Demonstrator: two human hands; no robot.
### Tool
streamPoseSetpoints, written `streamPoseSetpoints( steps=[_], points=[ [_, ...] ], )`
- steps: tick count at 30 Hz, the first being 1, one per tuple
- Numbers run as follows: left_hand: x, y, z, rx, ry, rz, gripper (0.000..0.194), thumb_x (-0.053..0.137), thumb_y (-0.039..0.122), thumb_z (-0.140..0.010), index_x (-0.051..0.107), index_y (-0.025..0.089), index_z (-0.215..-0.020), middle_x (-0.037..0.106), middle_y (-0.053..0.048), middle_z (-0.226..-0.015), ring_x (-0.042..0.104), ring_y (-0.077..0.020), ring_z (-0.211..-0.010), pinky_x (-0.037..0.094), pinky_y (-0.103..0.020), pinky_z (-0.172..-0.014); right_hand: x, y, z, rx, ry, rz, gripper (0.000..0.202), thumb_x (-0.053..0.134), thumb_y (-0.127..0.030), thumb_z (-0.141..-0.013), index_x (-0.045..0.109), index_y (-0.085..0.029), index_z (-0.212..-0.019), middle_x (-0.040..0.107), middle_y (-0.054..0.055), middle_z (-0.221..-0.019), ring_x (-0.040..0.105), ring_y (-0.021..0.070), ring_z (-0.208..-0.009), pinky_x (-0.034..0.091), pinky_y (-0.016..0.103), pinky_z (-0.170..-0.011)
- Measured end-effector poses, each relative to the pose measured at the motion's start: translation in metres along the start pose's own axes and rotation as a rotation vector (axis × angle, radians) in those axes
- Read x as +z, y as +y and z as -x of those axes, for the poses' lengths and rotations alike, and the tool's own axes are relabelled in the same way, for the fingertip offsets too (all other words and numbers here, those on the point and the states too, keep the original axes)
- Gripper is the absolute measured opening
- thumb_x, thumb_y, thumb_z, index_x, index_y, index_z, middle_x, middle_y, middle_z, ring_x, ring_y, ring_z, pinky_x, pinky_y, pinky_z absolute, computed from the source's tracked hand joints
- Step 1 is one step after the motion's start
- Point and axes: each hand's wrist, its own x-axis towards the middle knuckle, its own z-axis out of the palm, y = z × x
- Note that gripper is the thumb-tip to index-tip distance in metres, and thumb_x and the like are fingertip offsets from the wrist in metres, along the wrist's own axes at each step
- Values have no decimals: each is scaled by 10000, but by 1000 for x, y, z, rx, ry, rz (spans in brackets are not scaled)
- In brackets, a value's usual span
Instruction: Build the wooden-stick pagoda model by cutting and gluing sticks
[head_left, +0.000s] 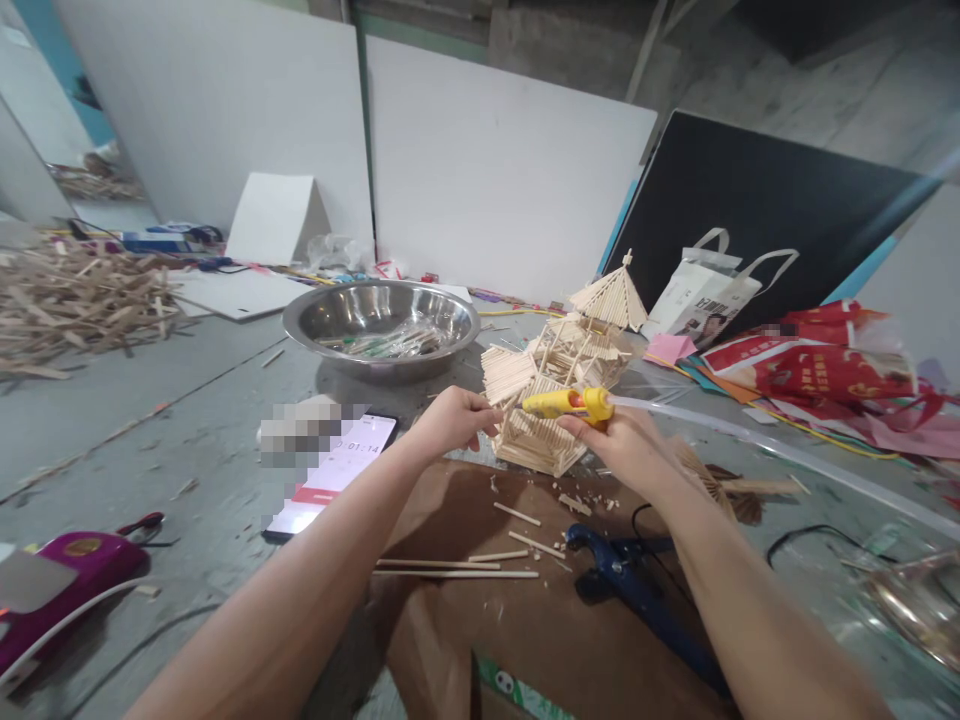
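A model pavilion of thin wooden sticks [540, 450], with tiered pointed roofs, stands ahead of me on the floor. My right hand [622, 445] grips a yellow hot glue gun [559, 403], its nozzle pointing left against the model's lower part. From the gun's back a long translucent glue stick [720, 425] runs off to the right. At the model's left side, my left hand [454, 420] has its fingers pinched together; whatever lies between them is too small to make out. Below the hands, loose wooden sticks [457, 574] and small offcuts are scattered on brown cardboard [540, 635].
A blue-handled cutter [637, 590] lies on the cardboard. Left of my arm are a lit phone [337, 475] and a purple device [82, 560]. A steel basin [382, 365] sits behind, a pile of wood strips [82, 305] at far left, red bags [817, 355] at right.
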Motion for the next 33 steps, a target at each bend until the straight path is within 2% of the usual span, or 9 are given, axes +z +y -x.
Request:
streamPoseSetpoints(
  steps=[6, 10, 16, 22, 29, 33],
  points=[
    [1, -1, -1, 18, 7, -12, 293, 520, 389, -670, 615, 127, -580, 597, -16, -525, 491, -78, -369, 340, -182, -363, -2, -2, 0, -5, -9, -5, 406, 407, -520, -734, 641, -196, -806, 645, 58, -706, 563, 201, -687, 380, 291, -600],
    [1, -1, -1, 24, 13, -25, 313, 514, 406, -672, 616, 126, -577, 589, -12, -511, 493, -80, -369, 339, -184, -368, -1, -1, 0, -13, -39, 4, 391, 409, -508, -737, 640, -202, -813, 649, 58, -738, 565, 204, -701, 378, 292, -603],
    [4, 2, 1, 19, 40, -11, 308, 512, 399, -671, 620, 122, -589, 579, -6, -498, 483, -73, -366, 344, -179, -378, -1, -2, 0, -17, 30, 28, 390, 410, -497, -740, 639, -191, -818, 647, 66, -724, 561, 199, -690, 377, 287, -602],
    [9, 5, 2, -18, 60, -41, 310, 501, 387, -676, 623, 115, -591, 484, 22, -360, 443, -69, -339, 347, -175, -389, 0, 4, -2, 47, 59, 42, 377, 422, -487, -725, 644, -194, -808, 641, 67, -692, 554, 193, -638, 370, 283, -566],
    [17, -1, -3, -41, 94, -21, 312, 486, 391, -679, 631, 118, -634, 592, -21, -510, 485, -75, -369, 331, -169, -369, 2, 11, -4, 138, 65, 57, 344, 420, -432, -727, 649, -188, -810, 642, 77, -711, 561, 209, -658, 359, 287, -552],
    [19, -2, -5, -40, 100, -22, 305, 483, 377, -680, 633, 118, -618, 553, -8, -428, 465, -72, -345, 327, -165, -365, 2, 7, -4, 115, 84, 45, 317, 430, -409, -725, 645, -183, -781, 631, 71, -659, 551, 193, -623, 351, 276, -533]
  ],
)
